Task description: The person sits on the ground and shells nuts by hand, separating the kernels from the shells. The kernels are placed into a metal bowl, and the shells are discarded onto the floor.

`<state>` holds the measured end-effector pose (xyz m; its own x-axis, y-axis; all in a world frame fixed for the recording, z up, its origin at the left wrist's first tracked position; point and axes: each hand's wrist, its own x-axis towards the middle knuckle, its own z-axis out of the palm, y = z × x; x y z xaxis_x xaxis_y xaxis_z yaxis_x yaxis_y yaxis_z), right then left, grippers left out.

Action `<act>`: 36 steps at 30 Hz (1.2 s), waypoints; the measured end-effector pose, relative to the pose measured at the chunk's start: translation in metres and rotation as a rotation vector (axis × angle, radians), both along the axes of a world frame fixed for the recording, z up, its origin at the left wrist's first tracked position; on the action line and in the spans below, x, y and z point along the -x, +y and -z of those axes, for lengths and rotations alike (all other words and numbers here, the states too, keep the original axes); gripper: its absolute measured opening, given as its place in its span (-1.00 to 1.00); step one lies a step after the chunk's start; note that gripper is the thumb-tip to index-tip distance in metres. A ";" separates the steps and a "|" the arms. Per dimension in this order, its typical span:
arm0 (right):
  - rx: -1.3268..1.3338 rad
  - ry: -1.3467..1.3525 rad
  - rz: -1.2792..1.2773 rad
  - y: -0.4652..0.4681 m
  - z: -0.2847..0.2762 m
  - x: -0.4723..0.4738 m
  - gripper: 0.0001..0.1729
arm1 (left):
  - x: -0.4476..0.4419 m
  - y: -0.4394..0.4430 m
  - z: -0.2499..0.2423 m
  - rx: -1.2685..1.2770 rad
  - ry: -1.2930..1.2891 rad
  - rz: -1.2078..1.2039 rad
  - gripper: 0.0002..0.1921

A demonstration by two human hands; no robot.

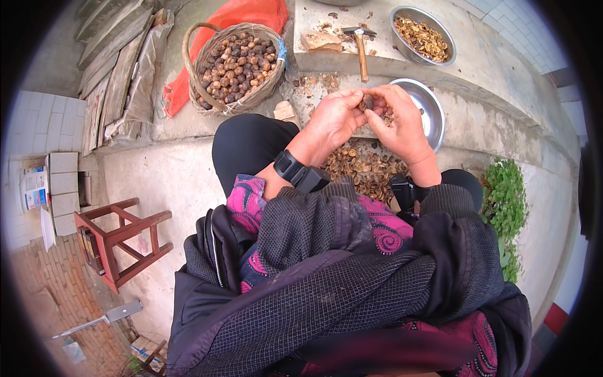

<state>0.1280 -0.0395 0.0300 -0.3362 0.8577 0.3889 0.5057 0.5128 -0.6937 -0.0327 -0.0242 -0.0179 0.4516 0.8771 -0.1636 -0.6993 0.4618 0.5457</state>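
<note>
My left hand [332,118] pinches a dark, cracked walnut [366,102] between thumb and fingers. From the other side, the thumb and fingers of my right hand [400,122] close on the same nut, hiding part of it. Just behind my right hand is a shiny metal bowl [434,118], mostly bare inside where it shows. Beyond my fingertips a claw hammer [362,54] with a wooden handle lies over the edge of a concrete step [320,60]. Broken walnut shells [358,165] form a heap below my hands, between my knees.
A wicker basket [191,56] full of walnuts stands at the upper left by a red mesh sack [235,12]. A stone block [321,41] and a metal bowl [453,52] of walnut kernels sit on the step. A wooden stool [113,240] lies tipped at left; green plants [506,198] grow at right.
</note>
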 end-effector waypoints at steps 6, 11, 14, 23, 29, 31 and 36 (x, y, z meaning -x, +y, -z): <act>-0.084 0.007 -0.018 0.003 0.006 0.000 -0.68 | -0.003 -0.001 0.005 0.062 0.034 -0.062 -0.72; -0.106 -0.030 -0.049 0.006 0.009 -0.003 -0.67 | -0.006 -0.002 0.004 0.001 0.072 -0.087 -0.73; -0.107 -0.085 -0.054 0.007 0.011 -0.001 -0.68 | -0.009 -0.003 0.005 -0.001 0.101 -0.118 -0.73; -0.193 -0.133 -0.044 0.010 0.016 0.002 -0.75 | -0.014 -0.005 0.010 0.041 0.109 -0.196 -0.76; -0.238 -0.184 -0.026 0.010 0.022 0.006 -0.75 | -0.014 -0.004 0.010 0.112 0.080 -0.206 -0.76; -0.253 -0.200 -0.015 0.009 0.024 0.007 -0.75 | -0.013 -0.004 0.006 0.170 0.104 -0.190 -0.75; -0.194 -0.183 -0.047 0.008 0.025 0.007 -0.72 | -0.010 -0.003 -0.002 0.281 0.167 -0.109 -0.72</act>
